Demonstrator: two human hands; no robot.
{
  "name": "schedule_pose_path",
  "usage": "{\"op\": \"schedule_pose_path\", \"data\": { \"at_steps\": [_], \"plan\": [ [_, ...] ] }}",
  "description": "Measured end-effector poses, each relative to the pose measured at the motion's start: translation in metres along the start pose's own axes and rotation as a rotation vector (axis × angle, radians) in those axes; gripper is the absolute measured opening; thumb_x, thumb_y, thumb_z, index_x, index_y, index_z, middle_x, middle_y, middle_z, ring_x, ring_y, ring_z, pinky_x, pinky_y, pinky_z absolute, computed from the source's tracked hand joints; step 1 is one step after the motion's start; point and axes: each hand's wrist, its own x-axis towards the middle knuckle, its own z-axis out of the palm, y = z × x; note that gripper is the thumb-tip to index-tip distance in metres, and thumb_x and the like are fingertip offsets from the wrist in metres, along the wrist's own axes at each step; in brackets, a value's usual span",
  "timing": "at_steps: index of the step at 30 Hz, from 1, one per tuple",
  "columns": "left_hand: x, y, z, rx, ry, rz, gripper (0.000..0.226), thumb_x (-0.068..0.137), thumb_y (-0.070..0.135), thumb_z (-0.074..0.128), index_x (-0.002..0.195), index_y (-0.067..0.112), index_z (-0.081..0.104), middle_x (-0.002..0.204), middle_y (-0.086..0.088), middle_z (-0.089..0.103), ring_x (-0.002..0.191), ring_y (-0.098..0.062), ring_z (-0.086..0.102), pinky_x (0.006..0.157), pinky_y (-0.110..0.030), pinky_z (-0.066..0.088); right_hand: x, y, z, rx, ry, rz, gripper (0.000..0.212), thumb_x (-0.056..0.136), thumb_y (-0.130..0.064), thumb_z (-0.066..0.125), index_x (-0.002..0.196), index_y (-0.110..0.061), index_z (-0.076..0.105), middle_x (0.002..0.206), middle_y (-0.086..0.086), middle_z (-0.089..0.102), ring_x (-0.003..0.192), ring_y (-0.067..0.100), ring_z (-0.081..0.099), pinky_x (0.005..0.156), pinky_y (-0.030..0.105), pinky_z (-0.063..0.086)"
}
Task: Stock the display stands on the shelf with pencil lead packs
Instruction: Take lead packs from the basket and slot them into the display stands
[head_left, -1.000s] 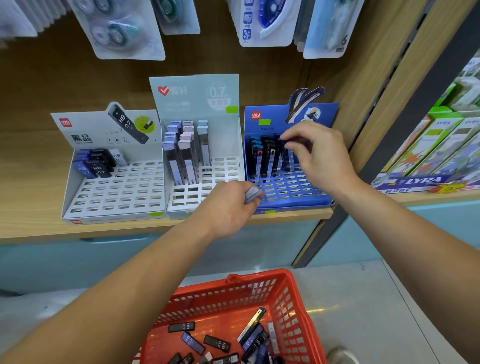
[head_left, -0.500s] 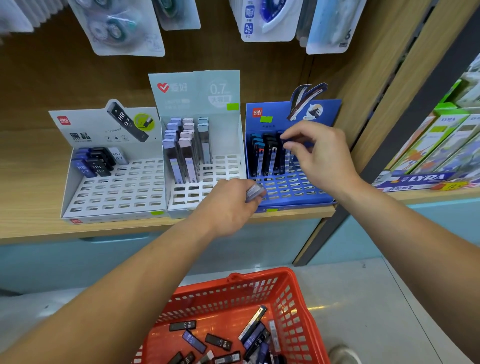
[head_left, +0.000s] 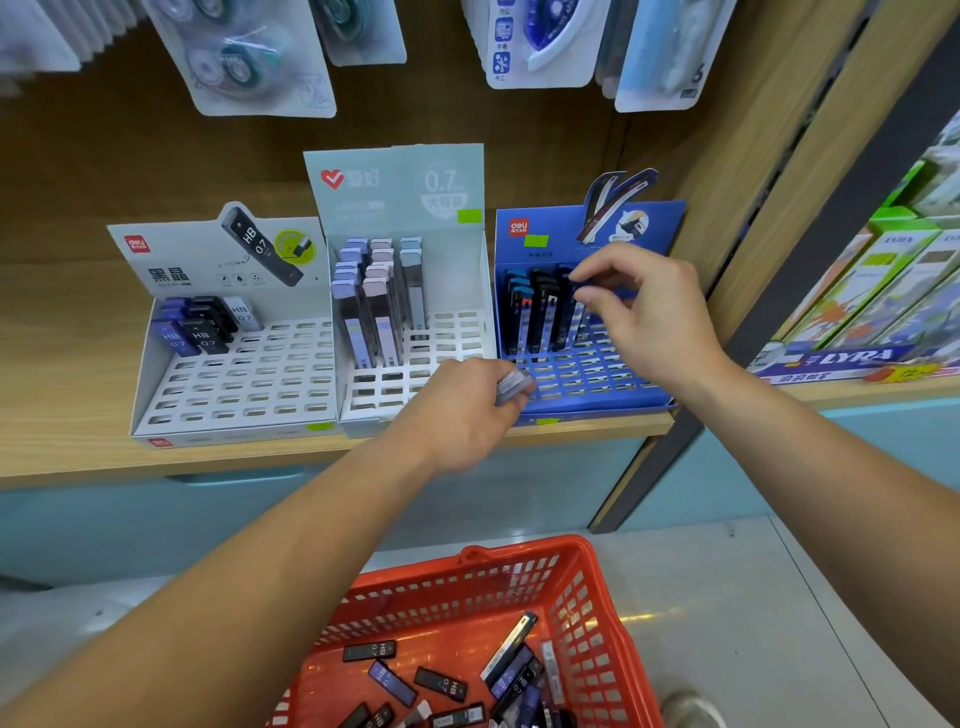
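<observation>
Your right hand (head_left: 649, 317) pinches a lead pack (head_left: 577, 317) at the far right of the blue stand (head_left: 597, 379) on the shelf (head_left: 62, 447). Your left hand (head_left: 462, 415) clenches spare packs (head_left: 514, 385) near the stand's front. More lie in the red basket (head_left: 587, 613) below.

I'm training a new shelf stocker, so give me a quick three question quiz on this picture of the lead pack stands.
1. True or false: the red plastic basket on the floor still holds lead packs.
2. Which cardboard stand is the right hand working at? A white left stand, B pale middle stand, C blue right stand.
3. Fill in: the left hand grips a small grey ____.

Key: 1 true. 2 C. 3 lead pack.
</observation>
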Motion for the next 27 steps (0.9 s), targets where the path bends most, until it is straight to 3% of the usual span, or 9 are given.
{"op": "schedule_pose_path", "data": {
  "at_steps": [7,10,13,21,25,27],
  "plan": [
    [0.000,0.002,-0.001,-0.005,-0.001,0.000,0.019,0.101,0.031,0.056,0.112,0.028,0.072,0.107,-0.001,0.074,0.101,-0.022,0.066,0.093,-0.039,0.054,-0.004,-0.003,0.001,-0.015,-0.075,-0.009,0.020,0.092,-0.007,0.070,0.097,-0.027,0.068,0.091,-0.024,0.065,0.089,-0.003,0.064,0.080,0.012,0.049],
    [-0.001,0.002,-0.002,-0.011,0.001,-0.007,0.020,0.101,0.031,0.056,0.112,0.027,0.072,0.107,-0.001,0.074,0.101,-0.021,0.066,0.093,-0.038,0.053,-0.003,0.004,0.003,0.022,-0.078,0.059,0.022,0.092,-0.005,0.069,0.095,-0.027,0.066,0.089,-0.019,0.066,0.089,0.003,0.067,0.086,0.027,0.057],
    [-0.002,0.003,-0.002,-0.017,-0.002,-0.006,0.020,0.101,0.031,0.056,0.113,0.026,0.072,0.108,-0.001,0.074,0.102,-0.021,0.066,0.093,-0.038,0.054,-0.002,0.011,0.007,0.109,-0.026,0.150,0.025,0.093,-0.004,0.066,0.093,-0.029,0.065,0.088,-0.013,0.067,0.083,0.011,0.070,0.081,0.037,0.061],
    [-0.001,0.004,-0.004,-0.007,-0.012,0.011,0.019,0.101,0.026,0.057,0.113,0.027,0.072,0.114,0.003,0.073,0.106,-0.015,0.065,0.096,-0.031,0.052,0.003,0.006,0.014,-0.069,0.000,0.170,0.019,0.094,-0.011,0.066,0.096,-0.029,0.061,0.089,-0.010,0.066,0.078,0.011,0.067,0.077,0.031,0.056],
    [0.000,0.004,-0.004,-0.007,-0.016,0.002,0.020,0.101,0.026,0.056,0.114,0.027,0.072,0.114,0.003,0.073,0.106,-0.016,0.065,0.096,-0.031,0.052,0.001,0.005,0.015,-0.050,0.013,0.186,0.017,0.094,-0.012,0.067,0.098,-0.027,0.063,0.086,-0.019,0.063,0.081,0.006,0.066,0.079,0.026,0.055],
    [-0.001,0.005,-0.006,-0.012,-0.023,-0.005,0.019,0.101,0.027,0.057,0.113,0.027,0.072,0.113,0.002,0.073,0.105,-0.018,0.065,0.095,-0.032,0.052,0.001,0.008,0.016,0.009,0.026,0.236,0.017,0.093,-0.011,0.069,0.097,-0.027,0.066,0.085,-0.016,0.066,0.082,0.005,0.067,0.081,0.029,0.058]
  ]
}}
